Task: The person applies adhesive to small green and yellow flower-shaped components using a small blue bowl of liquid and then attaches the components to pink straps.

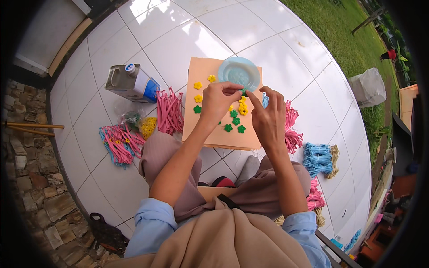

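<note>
A small green flower-shaped piece (244, 92) sits between my fingertips above a peach-coloured board. My left hand (219, 100) pinches it from the left. My right hand (269, 117) meets it from the other side, its foremost finger at the piece and the other fingers bent and raised; the thumb is hard to make out. Below my hands, several green flowers (236, 121) and yellow flowers (198, 98) lie scattered on the board (203, 134). Just beyond my fingertips, at the board's far right corner, stands a pale blue bowl (255, 80) with something translucent inside.
Pink strap bundles (170, 111) and a metal can (123, 84) stand left of the board. A bag of yellow flowers (148, 127) lies by more pink straps (118, 145). To the right are light blue bundles (317, 158) and a beige bundle (334, 161) on white tiles.
</note>
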The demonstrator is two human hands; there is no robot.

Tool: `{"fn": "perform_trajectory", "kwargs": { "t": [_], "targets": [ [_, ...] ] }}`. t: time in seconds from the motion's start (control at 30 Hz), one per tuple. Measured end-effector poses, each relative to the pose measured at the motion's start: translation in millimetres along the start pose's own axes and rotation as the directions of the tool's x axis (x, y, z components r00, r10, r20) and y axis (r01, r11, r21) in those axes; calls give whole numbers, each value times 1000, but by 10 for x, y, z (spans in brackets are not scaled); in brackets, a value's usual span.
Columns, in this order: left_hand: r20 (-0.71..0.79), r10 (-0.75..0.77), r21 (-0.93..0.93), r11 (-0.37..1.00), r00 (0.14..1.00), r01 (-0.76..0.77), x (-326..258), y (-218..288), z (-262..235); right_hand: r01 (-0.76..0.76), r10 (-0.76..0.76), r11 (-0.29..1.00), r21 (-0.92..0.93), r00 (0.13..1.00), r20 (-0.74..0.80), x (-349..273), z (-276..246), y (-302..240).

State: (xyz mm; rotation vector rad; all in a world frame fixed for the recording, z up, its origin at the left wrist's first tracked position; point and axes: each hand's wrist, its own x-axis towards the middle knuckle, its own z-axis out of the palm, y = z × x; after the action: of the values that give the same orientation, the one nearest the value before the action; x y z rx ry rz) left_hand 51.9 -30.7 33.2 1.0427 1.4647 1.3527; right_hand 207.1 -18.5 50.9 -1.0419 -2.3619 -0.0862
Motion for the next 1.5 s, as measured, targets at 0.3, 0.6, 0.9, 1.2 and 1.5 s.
{"fn": "perform_trajectory", "kwargs": {
  "t": [0.3, 0.6, 0.9, 1.2, 1.5],
  "targets": [
    [241, -18, 514, 851, 970, -112, -125, -226, 244, -261, 281, 952, 161, 953, -117, 71, -62, 147],
    [236, 286, 700, 613, 929, -367, -164, -433, 390, -351, 360, 923, 157, 932, -34, 35, -38, 261],
    [287, 258, 779, 498, 922, -382, -127, -523, 375, -291, 275, 946, 145, 954, 120, 13, 358, 415],
    [152, 159, 618, 755, 975, -220, -61, -49, -14, -224, 227, 974, -36, 960, 163, 165, 763, 334],
    [46, 211, 543, 815, 977, -201, -26, 207, -318, -257, 259, 965, -46, 925, 277, 204, 771, 220]
  ]
}}
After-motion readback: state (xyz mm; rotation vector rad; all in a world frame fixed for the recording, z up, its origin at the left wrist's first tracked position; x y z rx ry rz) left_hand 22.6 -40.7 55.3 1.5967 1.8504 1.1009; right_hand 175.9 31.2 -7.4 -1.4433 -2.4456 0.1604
